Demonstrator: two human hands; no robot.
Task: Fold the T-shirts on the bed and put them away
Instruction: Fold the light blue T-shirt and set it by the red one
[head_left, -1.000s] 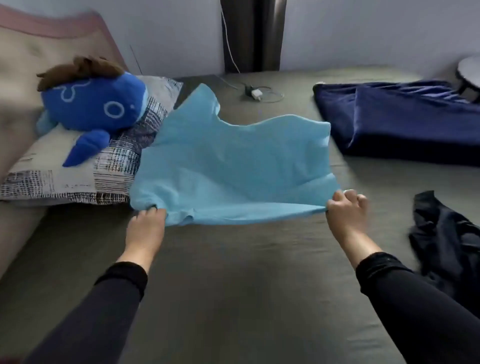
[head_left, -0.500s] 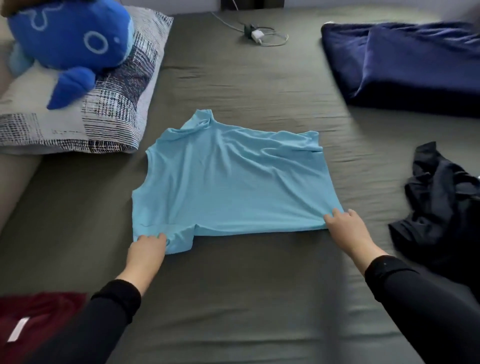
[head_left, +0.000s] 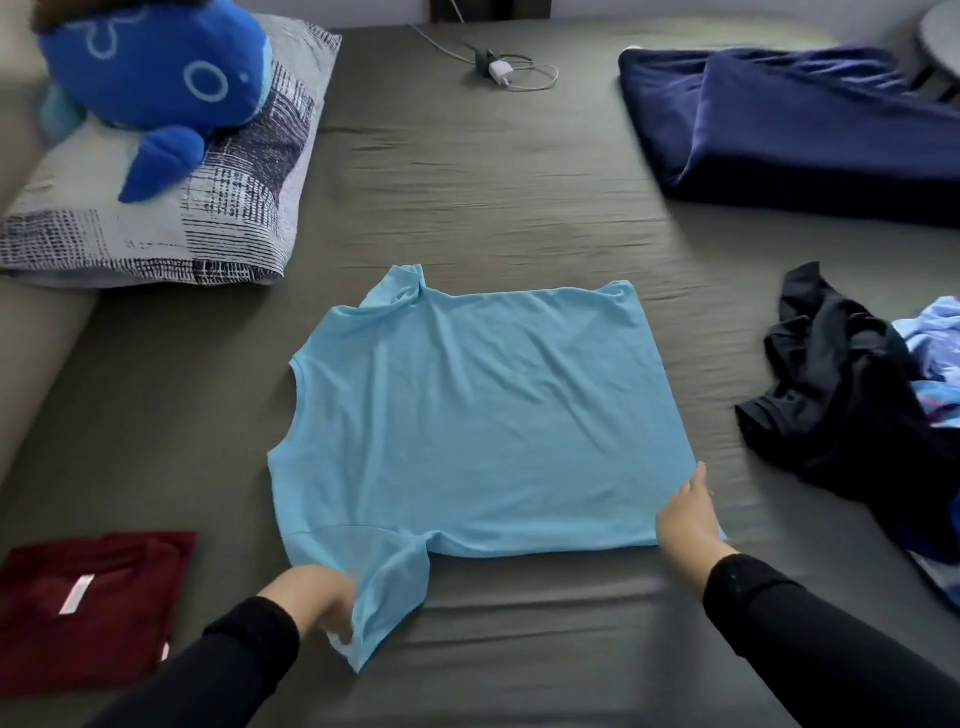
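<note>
Light-blue jersey, the T-shirt (head_left: 483, 415) lay spread flat near the middle of the grey-green bed (head_left: 467, 182), neck toward nine o'clock and hem toward three; the left hand (head_left: 317, 597) pinched the near sleeve at about seven o'clock of the shirt, fingers curled into the cloth; the right hand (head_left: 688, 514) rested on the hem corner at about four o'clock, its fingers seemingly straight and together, though whether they nipped the edge I could not tell. To fold well, I judged, the sleeve wanted drawing inward over the body, the hem held taut, the creases smoothed first; a folded dark-red shirt (head_left: 88, 603) lay at eight o'clock, well apart; a crumpled black garment (head_left: 841, 384) waited at three o'clock.
</note>
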